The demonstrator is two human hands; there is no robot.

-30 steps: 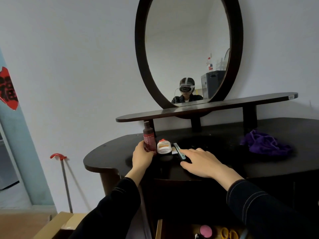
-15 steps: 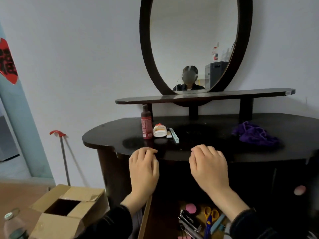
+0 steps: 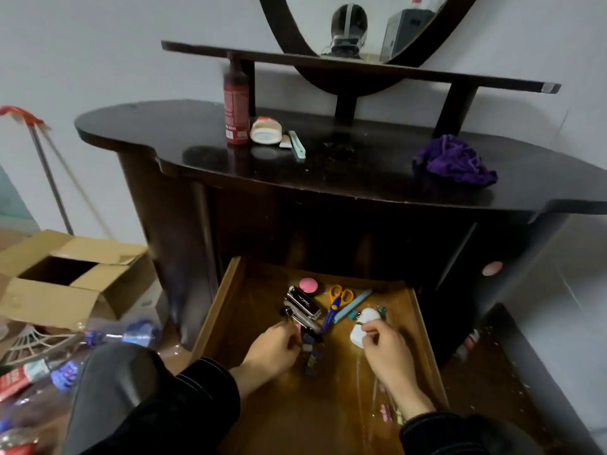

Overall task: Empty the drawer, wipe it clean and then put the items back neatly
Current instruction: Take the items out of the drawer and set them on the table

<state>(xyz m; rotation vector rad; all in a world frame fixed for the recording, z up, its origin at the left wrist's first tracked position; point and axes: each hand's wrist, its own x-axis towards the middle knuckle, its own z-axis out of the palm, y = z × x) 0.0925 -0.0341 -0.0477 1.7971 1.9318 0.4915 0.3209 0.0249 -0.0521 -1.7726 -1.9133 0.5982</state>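
The wooden drawer (image 3: 215, 310) is pulled open below the dark dresser. Inside lie a pink round case (image 3: 308, 285), a silver stapler (image 3: 303, 305), yellow-handled scissors (image 3: 338, 298), a light-blue pen (image 3: 354, 303) and dark binder clips (image 3: 310, 356). My left hand (image 3: 274, 351) is curled in the drawer, its fingers pinched on a small pink item (image 3: 298, 329) beside the clips. My right hand (image 3: 386, 354) pinches a white object (image 3: 361, 326). On the dresser top stand a red bottle (image 3: 236, 110), a white jar (image 3: 266, 132) and a light-blue stick (image 3: 297, 145). A purple cloth (image 3: 455, 160) lies at the right.
An open cardboard box (image 3: 62, 277) sits on the floor at the left, with plastic bottles (image 3: 131, 333) and wrappers in front of it. A red-handled pole (image 3: 42, 152) leans on the wall. The dresser top's edge (image 3: 328, 185) overhangs the drawer. My knee (image 3: 108, 382) is at the lower left.
The view has tipped down from the dresser top to the drawer. Both hands dropped from the dresser's front edge into the drawer and closed on small items.
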